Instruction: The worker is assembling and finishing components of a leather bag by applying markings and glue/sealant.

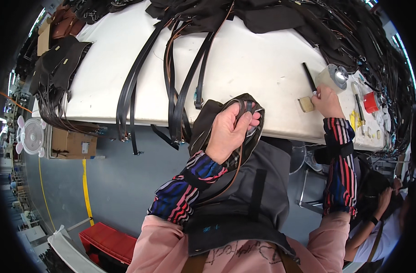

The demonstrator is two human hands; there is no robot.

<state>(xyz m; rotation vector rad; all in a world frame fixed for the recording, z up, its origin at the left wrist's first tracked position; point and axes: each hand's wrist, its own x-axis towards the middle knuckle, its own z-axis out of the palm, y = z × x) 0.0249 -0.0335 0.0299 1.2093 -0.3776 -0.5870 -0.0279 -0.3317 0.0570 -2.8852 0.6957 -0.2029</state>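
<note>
My left hand [228, 129] is closed on the zippered opening of a dark brown bag [203, 120], which rests against the table's front edge. The thumb and fingers pinch the bag's edge and a short dark strap piece. A toothed zipper curves around that opening, and a thin brown strap [237, 170] hangs below it. At the right of the table, my right hand [328, 102] grips a slim black-handled tool [309, 76] near its silvery end. The tip of this tool is hidden by the fingers. Beside them lies a small yellowish block [305, 104].
A metal can [331, 77], a red container [371, 103] and small tools stand at the table's right. Dark bags [271, 16] and hanging black straps [137, 77] cover the far side. A fan [31, 136] and carton [73, 142] stand left. Another person's arm [372, 223] shows lower right.
</note>
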